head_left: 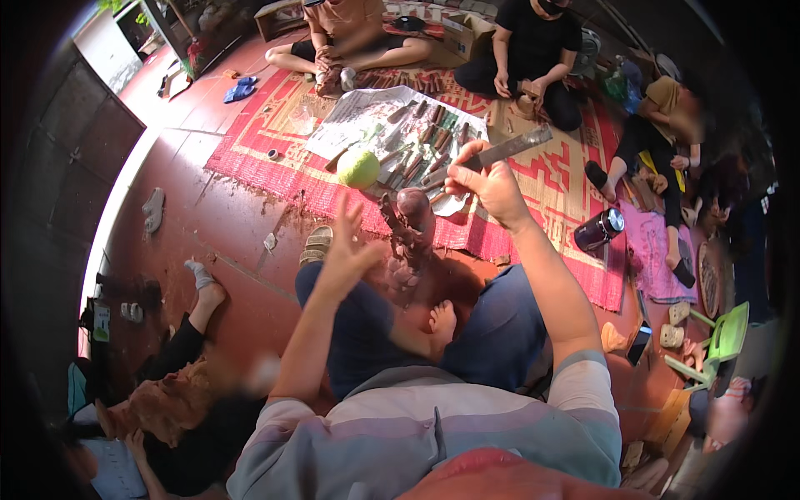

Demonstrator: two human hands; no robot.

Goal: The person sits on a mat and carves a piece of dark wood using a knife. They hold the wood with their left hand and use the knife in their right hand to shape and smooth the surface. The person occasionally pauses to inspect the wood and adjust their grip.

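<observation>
My right hand [492,185] is raised over the mat with its fingers closed round a long flat grey metal blade [518,148]. The blade points up and to the right, and its kind is not clear. My left hand [352,254] hangs in the air with fingers spread, slightly blurred, holding nothing. Between my hands and in front of my crossed legs stands a reddish-brown wood carving [408,229] with a rounded top. Just beyond it, a round green fruit [357,168] rests at the edge of a paper sheet [358,117]. Several wooden-handled carving tools [429,133] lie on that sheet.
A red and tan patterned mat [258,137] spreads ahead over the tiled floor. To the right stand a dark flask [598,229] and a green stool [723,340]. A sandal [317,243] lies by my left knee. Other people sit ahead and on both sides.
</observation>
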